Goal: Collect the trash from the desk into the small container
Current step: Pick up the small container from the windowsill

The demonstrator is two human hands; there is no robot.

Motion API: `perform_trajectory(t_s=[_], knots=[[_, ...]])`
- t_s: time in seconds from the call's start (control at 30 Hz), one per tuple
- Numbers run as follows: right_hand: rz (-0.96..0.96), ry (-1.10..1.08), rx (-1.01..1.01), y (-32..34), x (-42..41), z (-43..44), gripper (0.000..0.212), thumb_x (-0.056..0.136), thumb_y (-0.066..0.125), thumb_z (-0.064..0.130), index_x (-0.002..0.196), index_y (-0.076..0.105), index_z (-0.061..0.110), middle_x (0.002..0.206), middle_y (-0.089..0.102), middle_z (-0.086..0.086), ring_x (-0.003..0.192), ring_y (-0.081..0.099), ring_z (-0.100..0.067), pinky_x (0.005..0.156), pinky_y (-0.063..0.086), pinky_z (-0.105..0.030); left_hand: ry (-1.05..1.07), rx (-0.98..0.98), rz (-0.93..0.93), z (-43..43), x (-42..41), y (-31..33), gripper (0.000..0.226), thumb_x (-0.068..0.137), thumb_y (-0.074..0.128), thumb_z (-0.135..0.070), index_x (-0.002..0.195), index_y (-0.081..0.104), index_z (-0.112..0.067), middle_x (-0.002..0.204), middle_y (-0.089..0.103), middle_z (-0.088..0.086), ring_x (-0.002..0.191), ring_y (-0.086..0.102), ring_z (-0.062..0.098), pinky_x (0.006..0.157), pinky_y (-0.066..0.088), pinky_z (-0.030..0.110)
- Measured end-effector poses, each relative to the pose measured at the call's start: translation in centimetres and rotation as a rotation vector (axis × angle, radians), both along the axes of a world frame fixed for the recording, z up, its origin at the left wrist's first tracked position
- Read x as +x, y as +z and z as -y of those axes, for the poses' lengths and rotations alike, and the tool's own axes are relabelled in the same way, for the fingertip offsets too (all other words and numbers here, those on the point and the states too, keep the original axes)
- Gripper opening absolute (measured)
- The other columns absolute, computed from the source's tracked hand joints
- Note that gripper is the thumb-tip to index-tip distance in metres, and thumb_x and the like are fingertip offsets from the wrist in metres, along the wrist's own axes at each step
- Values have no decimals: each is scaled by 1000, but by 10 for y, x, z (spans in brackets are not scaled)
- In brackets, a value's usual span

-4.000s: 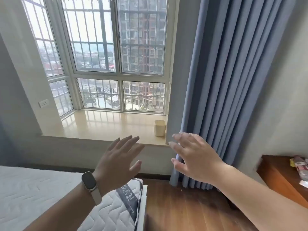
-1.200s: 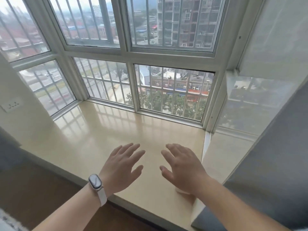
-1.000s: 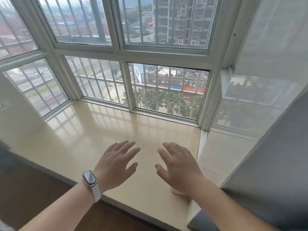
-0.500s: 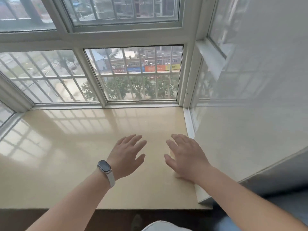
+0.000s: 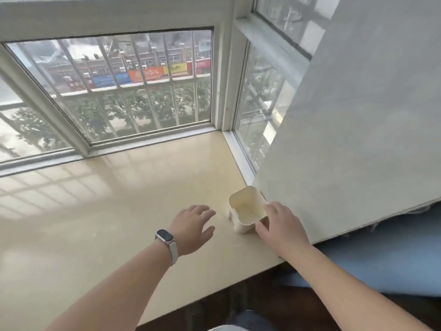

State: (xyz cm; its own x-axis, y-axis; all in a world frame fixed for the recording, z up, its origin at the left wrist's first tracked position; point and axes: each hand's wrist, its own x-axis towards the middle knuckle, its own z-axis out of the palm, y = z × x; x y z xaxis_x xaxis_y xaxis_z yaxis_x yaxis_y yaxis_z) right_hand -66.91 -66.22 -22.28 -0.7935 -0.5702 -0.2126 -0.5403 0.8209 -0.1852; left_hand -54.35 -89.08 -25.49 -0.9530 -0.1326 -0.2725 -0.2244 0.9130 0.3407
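A small cream container (image 5: 241, 226), empty inside, stands on the beige window sill (image 5: 114, 201) in its right corner, close to the grey wall. My right hand (image 5: 282, 226) wraps its near right corner, thumb on the front wall and fingers at the right rim. To the container's left, a short gap away, my left hand (image 5: 192, 226) hovers flat over the sill with fingers spread and holds nothing. It has a watch (image 5: 165, 238) on the wrist. No trash or desk is in view.
Barred windows (image 5: 131, 87) close off the sill's far and right sides. A grey wall (image 5: 353, 111) rises right of the container, with a blue curtain (image 5: 386, 256) below it. Dark wooden floor (image 5: 262, 304) lies beneath the sill's front edge.
I have come up to the sill and the view has tilted down to its right corner. My right hand has moved off the container to its right side; the left hand stays open.
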Motion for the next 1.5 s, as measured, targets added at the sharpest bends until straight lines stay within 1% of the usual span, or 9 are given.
perform_trajectory(t_s=[0.2,0.37,0.5,0.67,0.8,0.87,0.97,1.2,1.5], knots=[[233,-340,-181,-41,-7,3,49,94,51,41,134,47,14,133,50,-4,122,46,-23,95,43,-37,433,430,114,-28,-34,-53,42,98,54,-35,136,57,-18,137,59,2,124,55,20,98,42,31],[393,-555,-276,-81,-20,9,58,94,51,42,143,39,14,140,47,-4,129,44,-21,98,40,-37,739,687,157,-47,-63,-83,34,98,53,-29,129,60,-17,103,64,-9,86,60,6,67,45,21],[489,-668,-389,-110,-31,11,60,94,54,40,146,36,17,146,45,-1,134,42,-20,102,38,-36,852,765,193,-56,-84,-107,39,98,54,-30,134,57,-15,99,60,-15,87,59,8,77,49,30],[598,-773,-521,-135,-42,10,63,90,60,36,145,33,24,146,45,7,135,43,-15,107,39,-37,907,878,247,-60,-105,-127,29,100,53,-31,128,52,-21,96,57,-14,80,53,1,66,43,20],[641,-790,-555,-146,-46,13,70,83,62,40,145,32,30,144,45,14,133,45,-11,109,41,-42,967,999,275,-59,-117,-141,45,93,59,-41,131,54,-17,119,61,-4,108,59,14,98,49,39],[648,-804,-566,-151,-47,14,74,80,64,39,145,32,29,143,46,13,132,46,-10,109,42,-43,1014,1060,287,-58,-119,-147,29,93,61,-40,116,58,-23,121,62,-2,107,59,14,104,49,47],[648,-824,-582,-158,-47,13,81,73,65,44,145,30,31,144,46,13,133,45,-9,108,42,-43,1039,1129,297,-58,-121,-152,10,96,61,-31,103,59,-25,119,64,2,100,58,14,102,49,44],[645,-828,-635,-161,-46,10,79,69,68,47,140,35,37,140,49,15,130,48,-9,107,44,-44,1050,1197,311,-60,-117,-158,37,85,70,-32,118,62,-16,122,70,3,117,63,18,99,49,37],[717,-778,-635,-140,-48,16,54,75,68,38,124,43,39,125,55,16,118,55,-5,102,47,-38,1039,1196,205,-44,-99,-132,38,67,76,-33,94,56,-15,94,59,4,86,55,19,84,45,37]])
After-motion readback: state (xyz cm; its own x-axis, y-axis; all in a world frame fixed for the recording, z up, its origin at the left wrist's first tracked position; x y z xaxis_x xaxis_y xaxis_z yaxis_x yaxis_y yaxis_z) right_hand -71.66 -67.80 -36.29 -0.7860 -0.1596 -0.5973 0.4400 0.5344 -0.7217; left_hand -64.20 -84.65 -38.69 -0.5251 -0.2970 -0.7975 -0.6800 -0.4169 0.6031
